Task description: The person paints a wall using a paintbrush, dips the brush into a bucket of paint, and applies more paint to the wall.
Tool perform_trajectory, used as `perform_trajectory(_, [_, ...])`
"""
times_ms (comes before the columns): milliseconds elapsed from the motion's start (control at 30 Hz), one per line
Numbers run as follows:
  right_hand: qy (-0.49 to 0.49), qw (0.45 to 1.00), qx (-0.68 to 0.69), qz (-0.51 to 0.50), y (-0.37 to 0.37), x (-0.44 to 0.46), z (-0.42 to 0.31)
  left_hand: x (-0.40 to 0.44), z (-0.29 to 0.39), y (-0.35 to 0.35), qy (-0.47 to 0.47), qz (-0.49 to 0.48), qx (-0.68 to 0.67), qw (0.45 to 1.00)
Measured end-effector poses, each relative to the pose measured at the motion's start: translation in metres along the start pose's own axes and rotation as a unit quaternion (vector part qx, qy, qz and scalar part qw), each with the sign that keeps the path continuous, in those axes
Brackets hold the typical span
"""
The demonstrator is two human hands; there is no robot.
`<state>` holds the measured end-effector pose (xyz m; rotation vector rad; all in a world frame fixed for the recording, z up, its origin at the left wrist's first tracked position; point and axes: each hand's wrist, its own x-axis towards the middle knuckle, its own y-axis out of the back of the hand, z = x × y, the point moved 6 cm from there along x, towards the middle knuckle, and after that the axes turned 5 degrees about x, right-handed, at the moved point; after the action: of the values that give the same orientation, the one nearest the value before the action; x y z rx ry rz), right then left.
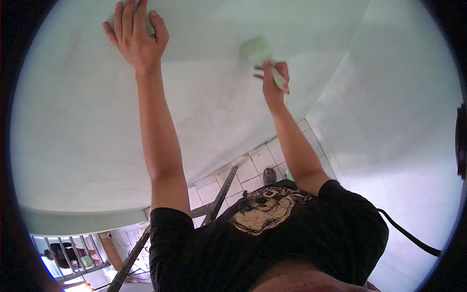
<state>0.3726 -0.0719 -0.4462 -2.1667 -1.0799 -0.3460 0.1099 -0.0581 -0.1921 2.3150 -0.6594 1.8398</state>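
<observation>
My left hand (140, 46) lies against the pale green wall (204, 112) with its fingers spread, and nothing shows in it. My right hand (275, 80) is closed around the handle of a paintbrush (256, 49). The brush's broad, light green head points up toward the wall and is blurred; I cannot tell whether it is touching the surface. Part of the handle shows below my fingers, with a reddish spot near its end. A damp-looking darker green covers the wall's upper part, while the area lower down looks whiter.
A second wall (389, 112) meets this one at a corner on the right. Dark ladder-like bars (224, 194) stand below, above a tiled floor (262, 158). A sandaled foot (269, 176) shows on the tiles. Railing bars (73, 253) are at the lower left.
</observation>
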Motion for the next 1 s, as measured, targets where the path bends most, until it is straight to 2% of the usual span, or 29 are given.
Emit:
perform_trajectory(33, [-0.083,0.994,0.063,0.019,0.005,-0.021,-0.003,-0.001,0.0,-0.002,-0.001,-0.01,0.017,1.0])
perform_trajectory(100, [-0.164,0.985,0.045,0.033,0.035,-0.044,0.029,0.002,-0.003,0.001,0.003,-0.006,0.003,1.0])
perform_trajectory(200, [-0.157,0.984,0.001,0.081,0.073,-0.067,0.044,0.001,-0.008,-0.003,0.002,-0.009,-0.002,1.0])
perform_trajectory(267, [-0.152,0.983,0.012,0.098,0.069,-0.065,0.041,0.003,-0.01,-0.005,0.003,-0.018,0.01,1.0])
perform_trajectory(333, [-0.155,0.98,0.04,0.119,0.042,-0.051,0.031,0.002,-0.013,-0.006,0.005,-0.011,0.021,1.0])
perform_trajectory(400, [-0.096,0.984,0.042,0.142,-0.009,-0.015,-0.002,0.001,-0.014,-0.006,0.005,-0.01,0.02,1.0])
perform_trajectory(467, [-0.104,0.971,0.143,0.163,-0.048,0.016,-0.048,0.004,-0.014,-0.005,0.002,-0.01,0.02,1.0])
perform_trajectory(567, [-0.098,0.961,0.209,0.151,-0.051,0.043,-0.077,-0.001,-0.013,-0.002,-0.003,-0.016,0.006,1.0])
perform_trajectory(633, [-0.024,0.94,0.318,0.122,-0.049,0.047,-0.101,-0.003,-0.011,0.002,0.008,-0.007,-0.023,1.0])
perform_trajectory(667, [-0.025,0.935,0.327,0.135,-0.047,0.041,-0.101,-0.005,-0.008,0.003,0.01,-0.007,-0.021,1.0])
perform_trajectory(700, [-0.028,0.936,0.325,0.134,-0.043,0.03,-0.095,-0.008,-0.005,0.009,0.022,-0.004,-0.039,0.999])
perform_trajectory(767, [-0.095,0.962,0.201,0.159,-0.032,0.004,-0.044,-0.017,0.002,0.011,0.031,0.002,-0.055,0.998])
perform_trajectory(833, [-0.131,0.958,0.209,0.146,-0.018,-0.027,0.002,-0.031,0.011,0.013,0.047,-0.022,-0.05,0.997])
perform_trajectory(1000, [-0.194,0.961,0.132,0.145,0.025,-0.072,0.014,-0.043,0.024,0.022,0.04,-0.041,-0.027,0.998])
